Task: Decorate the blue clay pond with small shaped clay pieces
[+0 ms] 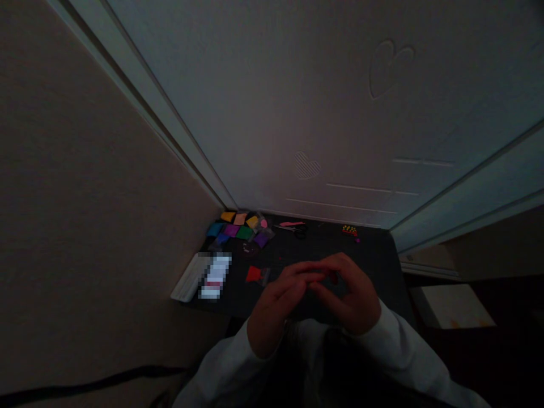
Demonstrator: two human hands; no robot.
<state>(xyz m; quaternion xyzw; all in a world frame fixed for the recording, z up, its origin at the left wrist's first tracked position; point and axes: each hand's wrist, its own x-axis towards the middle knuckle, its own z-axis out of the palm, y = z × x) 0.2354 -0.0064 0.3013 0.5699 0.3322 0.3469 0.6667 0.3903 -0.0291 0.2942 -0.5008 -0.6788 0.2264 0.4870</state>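
Note:
Above the near part of the dark table (327, 243), my left hand (274, 306) and my right hand (355, 294) meet at their fingertips. The fingers of both hands are closed together, and anything held between them is hidden or too small to make out. Just left of my left hand lies a small clear bag with a bright red piece (254, 274) in it. Beyond my hands are scissors (300, 230) with dark handles, beside a flat pink strip (292, 224).
Several small bags of coloured material (244, 232) cluster at the back left. A lit phone (215, 277) lies near a white object (191, 277) at the left edge. A small red piece with yellow dots (349, 229) sits at the back right. A white panel (272, 113) rises behind the table.

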